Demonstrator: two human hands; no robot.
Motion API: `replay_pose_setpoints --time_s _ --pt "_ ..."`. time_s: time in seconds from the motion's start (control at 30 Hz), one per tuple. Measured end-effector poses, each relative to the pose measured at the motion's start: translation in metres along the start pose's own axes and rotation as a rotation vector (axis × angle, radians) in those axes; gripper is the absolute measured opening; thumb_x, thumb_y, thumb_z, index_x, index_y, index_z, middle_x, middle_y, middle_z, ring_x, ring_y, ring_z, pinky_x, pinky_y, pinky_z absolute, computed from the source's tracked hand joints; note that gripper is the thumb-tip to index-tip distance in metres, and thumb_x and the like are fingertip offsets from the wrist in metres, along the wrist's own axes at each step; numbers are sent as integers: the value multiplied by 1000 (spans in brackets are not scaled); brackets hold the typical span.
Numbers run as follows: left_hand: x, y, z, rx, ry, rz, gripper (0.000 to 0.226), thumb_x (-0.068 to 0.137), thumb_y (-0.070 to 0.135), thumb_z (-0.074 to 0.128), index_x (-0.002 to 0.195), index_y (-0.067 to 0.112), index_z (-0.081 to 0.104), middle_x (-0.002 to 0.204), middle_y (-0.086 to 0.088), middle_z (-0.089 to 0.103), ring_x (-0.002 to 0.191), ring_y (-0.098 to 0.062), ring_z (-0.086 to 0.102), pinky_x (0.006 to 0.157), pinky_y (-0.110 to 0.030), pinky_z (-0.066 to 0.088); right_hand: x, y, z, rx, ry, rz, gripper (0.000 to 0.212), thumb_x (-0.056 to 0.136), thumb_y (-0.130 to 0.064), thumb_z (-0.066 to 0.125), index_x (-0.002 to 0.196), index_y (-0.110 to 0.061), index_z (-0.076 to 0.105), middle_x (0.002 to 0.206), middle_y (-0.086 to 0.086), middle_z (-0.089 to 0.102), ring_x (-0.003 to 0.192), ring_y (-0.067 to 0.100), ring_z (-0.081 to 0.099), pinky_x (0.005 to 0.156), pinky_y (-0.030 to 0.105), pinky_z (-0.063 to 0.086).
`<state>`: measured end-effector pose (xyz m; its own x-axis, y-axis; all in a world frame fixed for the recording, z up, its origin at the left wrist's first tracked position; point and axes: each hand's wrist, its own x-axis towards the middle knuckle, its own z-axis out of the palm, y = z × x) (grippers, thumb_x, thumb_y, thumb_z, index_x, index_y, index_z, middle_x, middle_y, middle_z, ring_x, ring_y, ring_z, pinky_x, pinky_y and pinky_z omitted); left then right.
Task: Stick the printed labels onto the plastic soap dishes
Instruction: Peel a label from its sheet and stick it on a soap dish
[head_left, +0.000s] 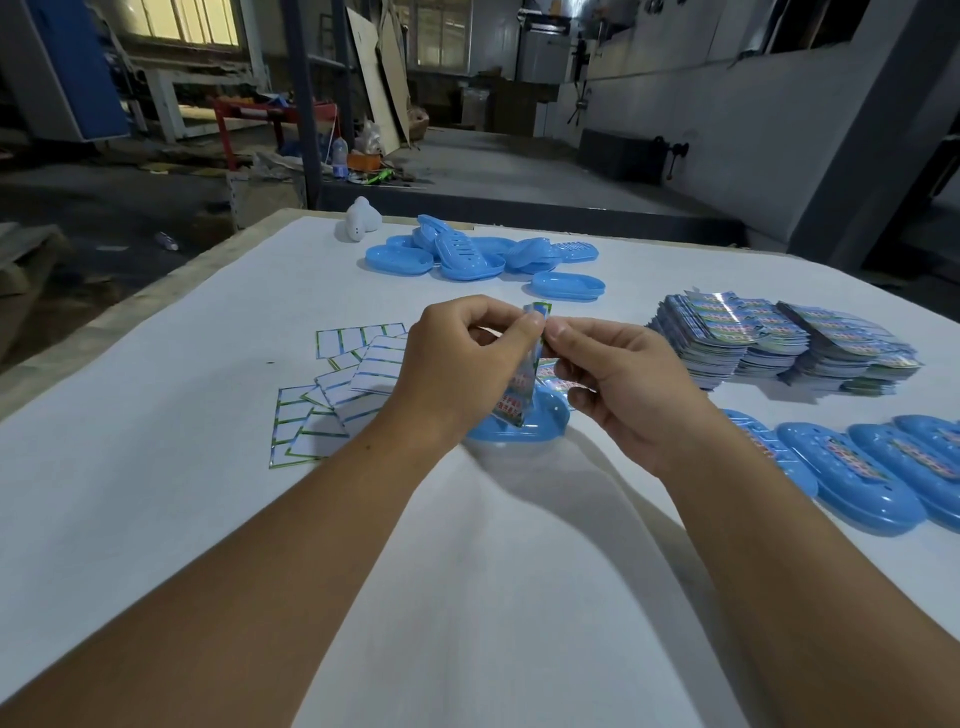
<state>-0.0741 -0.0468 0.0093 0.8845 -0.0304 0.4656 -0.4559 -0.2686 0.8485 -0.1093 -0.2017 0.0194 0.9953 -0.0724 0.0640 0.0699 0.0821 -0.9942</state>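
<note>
My fingers (524, 325) on both hands pinch the top edge of one label (527, 374), left hand (457, 364) and right hand (618, 384) meeting above a blue dish (540, 426) on the desk (182, 338). The label hangs upright, its lower end touching the dish. I judge that peeling unevenly could curl or crease it, so it sticks crooked.

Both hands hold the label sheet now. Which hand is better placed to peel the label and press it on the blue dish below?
The right hand, probably. Its fingers pinch the label sheet at the top edge, while the left hand grips the sheet's side and steadies it above the soap dish.
</note>
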Motion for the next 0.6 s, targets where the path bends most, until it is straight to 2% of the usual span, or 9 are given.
replay_pose_setpoints --time_s 0.17,0.33,0.37,0.47,0.53,0.6 --pt "-1 2 -1 -2 -18 -35 17 89 38 72 91 22 76 82 8 75 79 -10 73 76 -37 62 1 2 2 -183 54 -138 13 96 -21 68 92 -20 80 71 -8 71 58 2 53 50 16 42" --pt "-2 4 -3 19 -5 -41 20 88 37 72 90 18 77 77 6 76 75 -12 74 73 -41 62 3 6 4 -325 82 -264 16 96 -24 69 85 -25 81 71 -6 74 58 -1 53 51 13 43" --pt "-3 5 -4 44 5 -19 19 88 34 71 89 17 78 75 6 76 72 -10 74 71 -40 62 3 8 4 -365 89 -275 16 96 -25 69 85 -25 81 73 -4 75 60 1 54 53 16 45" --pt "-6 7 -4 137 28 56 17 89 30 70 84 15 78 72 6 75 66 -6 72 67 -35 62 5 11 5 -458 105 -304 18 97 -27 68 86 -22 81 80 8 76 67 9 56 61 38 51" --pt "-6 8 -5 177 45 87 18 89 27 67 81 15 77 72 6 75 65 -7 72 66 -34 61 5 11 5 -458 123 -318 19 97 -25 67 83 -23 80 76 3 76 63 6 57 59 33 52" --pt "-4 7 -5 208 56 107 17 89 23 64 80 14 75 72 4 74 66 -9 71 66 -34 60 6 11 5 -441 152 -321 23 97 -24 66 77 -26 77 67 -3 72 55 1 53 49 18 45"
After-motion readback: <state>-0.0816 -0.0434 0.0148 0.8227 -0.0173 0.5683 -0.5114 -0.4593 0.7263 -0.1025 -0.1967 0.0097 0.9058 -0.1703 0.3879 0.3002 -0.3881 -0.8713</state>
